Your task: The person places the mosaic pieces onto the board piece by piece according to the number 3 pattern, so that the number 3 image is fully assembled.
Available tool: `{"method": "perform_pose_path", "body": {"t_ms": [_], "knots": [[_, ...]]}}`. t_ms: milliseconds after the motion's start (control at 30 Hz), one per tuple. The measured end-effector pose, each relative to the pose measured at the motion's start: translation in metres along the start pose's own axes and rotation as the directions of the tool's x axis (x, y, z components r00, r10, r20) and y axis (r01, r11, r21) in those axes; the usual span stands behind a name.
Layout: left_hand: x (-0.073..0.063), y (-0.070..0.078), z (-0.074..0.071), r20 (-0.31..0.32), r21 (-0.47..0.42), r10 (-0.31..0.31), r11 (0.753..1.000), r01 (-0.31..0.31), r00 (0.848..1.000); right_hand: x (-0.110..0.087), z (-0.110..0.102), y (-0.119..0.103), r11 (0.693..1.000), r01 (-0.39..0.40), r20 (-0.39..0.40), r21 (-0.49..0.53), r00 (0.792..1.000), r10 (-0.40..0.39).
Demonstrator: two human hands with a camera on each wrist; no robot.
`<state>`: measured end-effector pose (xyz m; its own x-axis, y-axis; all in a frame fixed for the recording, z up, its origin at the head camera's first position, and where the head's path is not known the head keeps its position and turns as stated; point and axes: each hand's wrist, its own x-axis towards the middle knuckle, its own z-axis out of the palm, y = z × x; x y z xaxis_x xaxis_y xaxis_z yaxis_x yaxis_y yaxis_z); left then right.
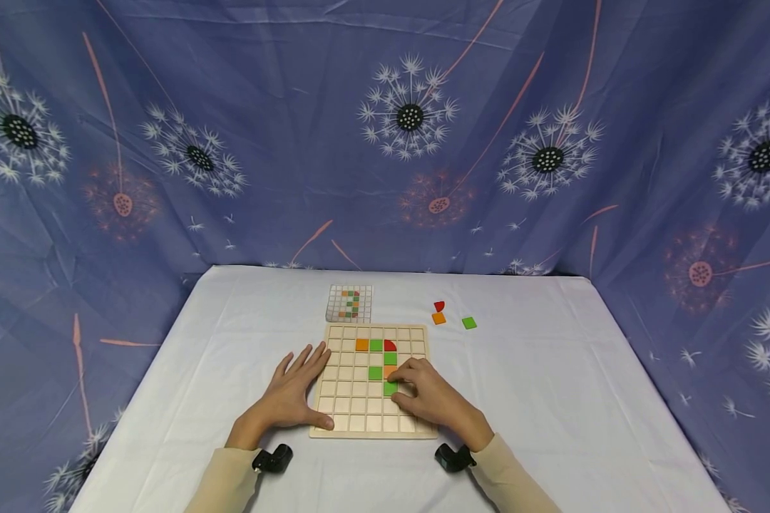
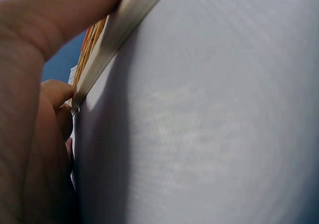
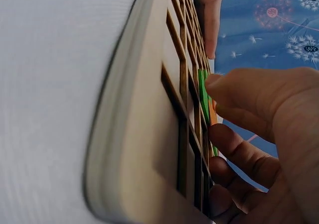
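Note:
A wooden grid board lies on the table with several coloured tiles in its cells. My left hand is spread along its left side, fingertips and thumb on the rim. With thumb and index finger, my right hand pinches a green square tile at a cell right of the middle. In the right wrist view the thumb lies against that green tile. Just above it is an orange tile, partly covered by the index finger. A red quarter-round tile ends the top row of tiles.
Behind the board lies a pattern card printted with a small coloured grid. To its right are a loose red piece, an orange square and a green square. A patterned blue curtain hangs behind the white table.

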<state>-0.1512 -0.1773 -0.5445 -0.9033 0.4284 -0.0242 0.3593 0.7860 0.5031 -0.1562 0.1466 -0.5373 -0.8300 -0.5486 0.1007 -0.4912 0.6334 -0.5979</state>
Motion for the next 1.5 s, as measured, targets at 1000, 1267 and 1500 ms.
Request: {"method": "perform_pose_path", "body": {"t_ms": [1000,1267,1500], "knots": [[-0.002,-0.001,0.000,-0.004,-0.002,0.002,1.000,-0.002,1.000,0.001,-0.031,0.024,0.999,0.036,-0.031,0.027,0.999,-0.035],[-0.001,-0.001,0.000,-0.002,-0.001,0.002,1.000,-0.002,1.000,0.005,-0.043,0.047,0.997,0.072,-0.117,0.024,0.991,-0.069],[-0.001,-0.002,0.000,0.003,-0.012,0.008,1.000,-0.008,1.000,0.008,-0.058,0.065,0.999,0.017,-0.151,0.050,0.988,-0.009]]}}
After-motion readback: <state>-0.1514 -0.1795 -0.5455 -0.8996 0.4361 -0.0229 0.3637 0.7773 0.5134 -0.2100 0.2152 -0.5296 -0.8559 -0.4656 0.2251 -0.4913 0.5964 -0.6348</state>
